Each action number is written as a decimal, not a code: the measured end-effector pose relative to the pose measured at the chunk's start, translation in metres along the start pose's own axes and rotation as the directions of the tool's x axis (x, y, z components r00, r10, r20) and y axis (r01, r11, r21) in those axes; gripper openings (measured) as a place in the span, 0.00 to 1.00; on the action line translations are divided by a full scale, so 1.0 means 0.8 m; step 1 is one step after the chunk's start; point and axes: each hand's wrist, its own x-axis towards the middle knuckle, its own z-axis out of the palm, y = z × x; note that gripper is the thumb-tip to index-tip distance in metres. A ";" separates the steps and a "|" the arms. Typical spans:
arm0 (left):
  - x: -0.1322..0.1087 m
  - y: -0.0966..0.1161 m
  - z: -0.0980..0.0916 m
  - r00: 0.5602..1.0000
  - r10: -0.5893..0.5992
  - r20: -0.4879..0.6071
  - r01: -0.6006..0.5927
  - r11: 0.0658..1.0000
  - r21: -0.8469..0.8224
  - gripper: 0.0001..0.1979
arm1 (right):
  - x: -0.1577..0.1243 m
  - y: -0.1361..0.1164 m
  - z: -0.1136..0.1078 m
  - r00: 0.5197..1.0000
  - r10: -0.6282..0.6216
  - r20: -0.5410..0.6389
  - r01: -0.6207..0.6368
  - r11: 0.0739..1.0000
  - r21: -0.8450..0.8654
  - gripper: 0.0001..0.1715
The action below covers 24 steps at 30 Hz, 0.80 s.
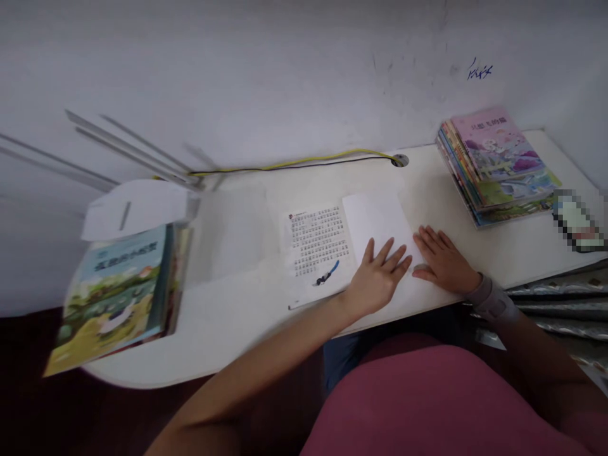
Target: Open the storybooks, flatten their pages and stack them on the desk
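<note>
An open book lies flat on the white table, a page of printed text and a small blue-and-black picture on its left side. Its right page is blank white. My left hand rests on the lower part of that blank page, fingers spread and holding nothing. Beside the page's right edge, my right hand lies palm down with fingers stretched out, its fingertips at or near the paper's edge. A grey band circles my right wrist.
A stack of picture books stands at the back right, beside a pixelated object. Another book stack sits at the left edge, by a white rounded object. A yellow cable runs along the wall to a round hole.
</note>
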 end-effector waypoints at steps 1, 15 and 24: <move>0.000 0.002 0.000 1.000 0.001 -0.004 -0.001 1.000 0.002 0.22 | 0.000 0.000 0.001 1.000 -0.001 -0.001 0.001 1.000 -0.004 0.48; -0.002 0.010 0.000 1.000 0.031 0.006 -0.031 0.998 0.049 0.23 | -0.001 0.001 0.001 0.999 -0.015 -0.031 0.015 1.000 -0.008 0.48; -0.002 0.016 0.000 1.000 0.017 -0.009 -0.017 0.998 0.056 0.22 | -0.001 0.001 0.002 0.999 -0.017 -0.047 0.017 1.000 -0.007 0.47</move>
